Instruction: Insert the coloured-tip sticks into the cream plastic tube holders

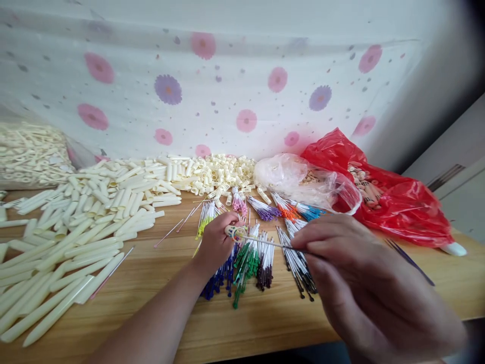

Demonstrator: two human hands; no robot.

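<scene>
Head camera looks down on a wooden table (265, 323). At its back right, a red plastic bag (401, 212) lies open with small tan pieces showing at its mouth. Just beside it, touching, a clear plastic bag (291, 174) holds more of the same tan pieces. At the far left, another clear bag (30, 151) is full of cream parts; what they are is too blurred to tell.

The left hand (215, 242) is closed around a small round cream piece (234, 232), held just above the table near its middle; coloured specks show on its face. The right hand (359, 283) pinches a thin refill (265, 242) between thumb and fingers, a pale, slender rod whose far tip meets the round piece.

Beneath both hands lie bundles of refills (250, 263) sorted by tip colour: blue, green, dark, purple, orange, pink. Loose cream tubes (76, 237) cover the table's left side.
</scene>
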